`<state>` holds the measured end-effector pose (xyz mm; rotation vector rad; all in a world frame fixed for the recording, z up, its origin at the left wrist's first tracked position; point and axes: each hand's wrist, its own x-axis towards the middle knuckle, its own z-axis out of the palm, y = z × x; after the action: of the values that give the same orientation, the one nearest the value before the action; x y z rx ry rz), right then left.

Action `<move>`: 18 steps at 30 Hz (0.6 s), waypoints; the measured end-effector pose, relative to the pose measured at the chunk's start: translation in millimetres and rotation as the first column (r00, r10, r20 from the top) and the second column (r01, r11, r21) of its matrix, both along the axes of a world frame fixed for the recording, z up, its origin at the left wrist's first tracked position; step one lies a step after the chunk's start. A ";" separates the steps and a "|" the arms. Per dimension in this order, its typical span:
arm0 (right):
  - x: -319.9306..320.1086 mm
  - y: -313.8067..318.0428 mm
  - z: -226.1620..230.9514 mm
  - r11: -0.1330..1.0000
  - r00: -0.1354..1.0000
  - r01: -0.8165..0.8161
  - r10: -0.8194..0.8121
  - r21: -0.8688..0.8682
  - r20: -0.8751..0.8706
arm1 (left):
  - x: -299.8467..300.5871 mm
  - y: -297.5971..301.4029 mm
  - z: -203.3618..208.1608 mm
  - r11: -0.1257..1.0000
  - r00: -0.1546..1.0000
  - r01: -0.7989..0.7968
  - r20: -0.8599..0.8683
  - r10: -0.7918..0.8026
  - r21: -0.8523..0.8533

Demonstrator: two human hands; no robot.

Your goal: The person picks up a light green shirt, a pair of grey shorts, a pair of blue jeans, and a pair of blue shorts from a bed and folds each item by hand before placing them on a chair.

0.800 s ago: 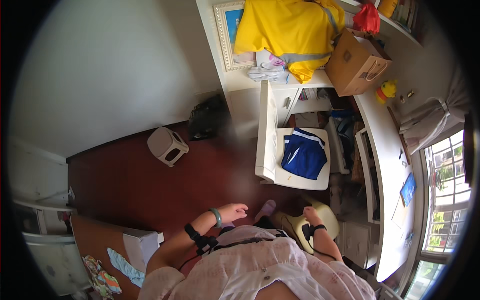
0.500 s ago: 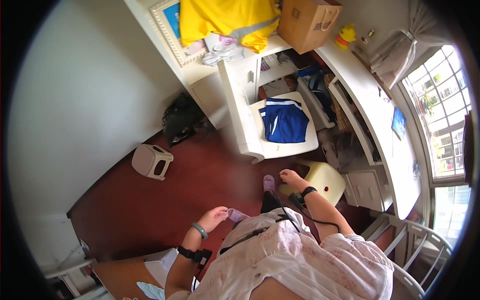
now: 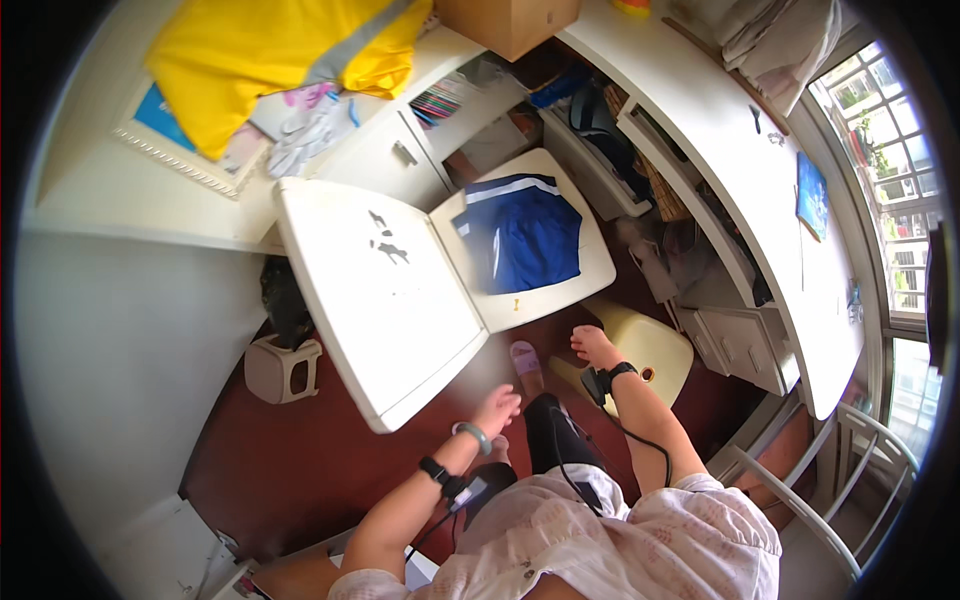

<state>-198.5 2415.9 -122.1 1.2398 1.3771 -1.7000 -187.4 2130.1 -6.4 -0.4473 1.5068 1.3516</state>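
My left hand (image 3: 496,408) hangs above the floor, near the lower edge of the chair back. Its fingers are apart and it holds nothing. My right hand (image 3: 594,346) hovers over a pale yellow stool (image 3: 650,340), its fingers loosely bent and nothing visible in them. In front of both hands is a cream plastic chair (image 3: 380,310), its broad back toward the left. Folded blue shorts with white stripes (image 3: 530,235) lie on its seat. Neither hand touches the chair or the shorts.
A white desk (image 3: 720,120) curves along the right, with drawers (image 3: 735,345) below. A yellow garment (image 3: 260,70) and a cardboard box (image 3: 508,25) sit on the far counter. Left stand a small stool (image 3: 270,372) and a black bag (image 3: 287,300). A metal rack (image 3: 820,480) is lower right.
I have come closer to the chair and my view has turned, so its back now shows broadly. My left hand has moved forward and right, its fingers spreading. My right hand stays over the yellow stool.
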 end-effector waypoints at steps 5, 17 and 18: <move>-61.8 23.0 -38.2 0.995 0.997 0.071 -0.068 0.075 -0.036 | -78.9 70.0 -110.2 0.955 0.952 -0.271 0.114 0.284 -0.118; -119.3 31.9 -124.8 0.897 0.898 0.439 -0.435 0.055 -0.072 | -181.3 65.9 -251.8 0.661 0.665 -0.669 0.124 0.736 -0.339; -123.6 24.5 -121.9 0.901 0.901 0.432 -0.428 0.045 -0.069 | -188.4 58.9 -257.1 0.659 0.667 -0.671 0.113 0.737 -0.339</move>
<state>-322.2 2440.4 -244.0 1.6353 1.2551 -2.0129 -375.8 2189.0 -263.5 -1.4623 1.3507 1.5931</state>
